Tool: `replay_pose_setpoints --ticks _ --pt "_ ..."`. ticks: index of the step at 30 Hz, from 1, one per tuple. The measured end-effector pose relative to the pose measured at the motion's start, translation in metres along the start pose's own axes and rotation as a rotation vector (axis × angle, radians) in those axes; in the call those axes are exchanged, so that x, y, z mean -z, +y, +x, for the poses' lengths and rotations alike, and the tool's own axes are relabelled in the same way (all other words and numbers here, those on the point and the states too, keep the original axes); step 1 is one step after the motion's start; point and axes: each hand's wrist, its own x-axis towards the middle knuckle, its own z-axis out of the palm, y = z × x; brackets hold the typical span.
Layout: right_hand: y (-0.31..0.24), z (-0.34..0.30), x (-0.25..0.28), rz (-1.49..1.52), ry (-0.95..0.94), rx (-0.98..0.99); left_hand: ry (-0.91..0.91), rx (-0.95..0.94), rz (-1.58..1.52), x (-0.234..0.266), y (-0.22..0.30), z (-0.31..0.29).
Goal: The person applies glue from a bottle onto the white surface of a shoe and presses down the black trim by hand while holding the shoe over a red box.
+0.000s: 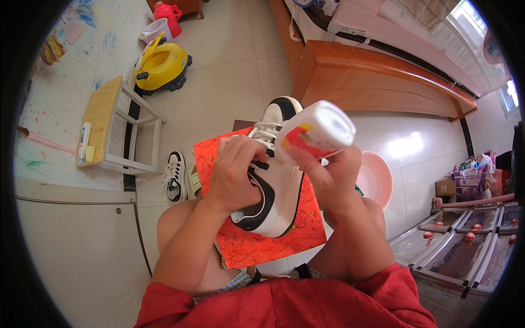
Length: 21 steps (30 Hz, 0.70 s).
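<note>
A white and black sneaker (281, 205) with white laces lies across my lap on a red patterned board (246, 249), its toe pointing away from me. My left hand (235, 172) is closed on the sneaker's tongue, at the opening below the laces. In my right hand (338, 175) is a white plastic bottle (322, 128) with a red and yellow label. The bottle is tipped over the sneaker's right side, base up toward me. Its mouth is hidden, so I cannot tell whether it touches the shoe. A similar sneaker (175, 177) stands on the floor at left.
A pink basin (377, 177) sits on the floor beside my right knee. At left is a wooden-topped stool (104, 120) bearing a white tube (84, 141). Farther off stand a yellow child's potty (163, 68) and a wooden bed frame (372, 82). Storage boxes (459, 246) are at lower right.
</note>
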Motion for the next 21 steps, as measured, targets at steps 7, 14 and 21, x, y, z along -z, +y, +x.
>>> replay_pose_setpoints --ticks 7,14,21 --pt "0.013 0.003 0.000 -0.051 0.090 0.067 -0.012 0.013 -0.008 0.001 0.002 0.001" --pt "0.007 0.000 0.000 0.208 0.057 -0.103 0.000 -0.001 -0.010 -0.001 0.001 0.001" --pt "0.019 0.012 0.001 -0.033 0.080 0.081 -0.005 0.001 -0.009 0.000 0.002 0.001"
